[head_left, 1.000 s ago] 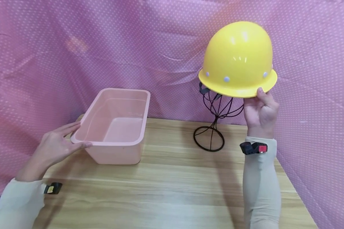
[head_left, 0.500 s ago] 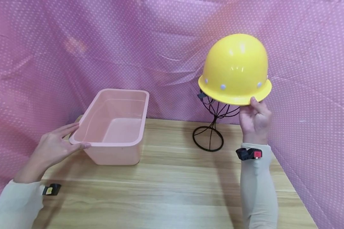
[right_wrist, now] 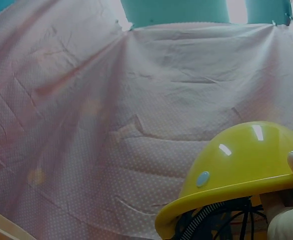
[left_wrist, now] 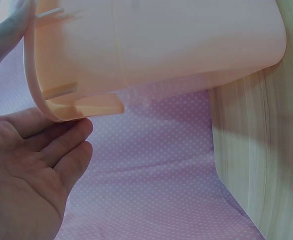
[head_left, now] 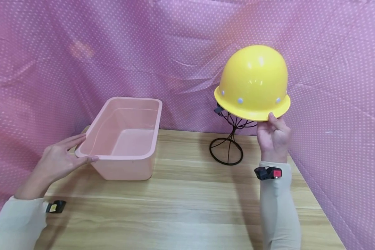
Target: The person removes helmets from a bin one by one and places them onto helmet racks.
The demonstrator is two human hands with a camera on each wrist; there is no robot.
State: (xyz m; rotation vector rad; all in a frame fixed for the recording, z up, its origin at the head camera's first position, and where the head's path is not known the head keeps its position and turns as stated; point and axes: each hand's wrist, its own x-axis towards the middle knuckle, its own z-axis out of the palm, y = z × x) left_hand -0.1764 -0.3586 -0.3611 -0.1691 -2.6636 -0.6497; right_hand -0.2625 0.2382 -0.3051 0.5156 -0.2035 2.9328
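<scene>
Yellow helmet [head_left: 253, 83], interior mostly hidden

Tub [head_left: 125, 170] left, stand [head_left: 233, 130] right, helmet [head_left: 253, 83] over stand

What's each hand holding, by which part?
Right hand: yellow helmet, by the brim, near right side. Left hand: pink tub, by the rim at its near left corner.

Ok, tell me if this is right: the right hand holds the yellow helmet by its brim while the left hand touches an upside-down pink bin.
No: the pink bin stands upright, open side up, in the head view. The right hand holds the yellow helmet by its brim, and the left hand touches the bin.
</scene>
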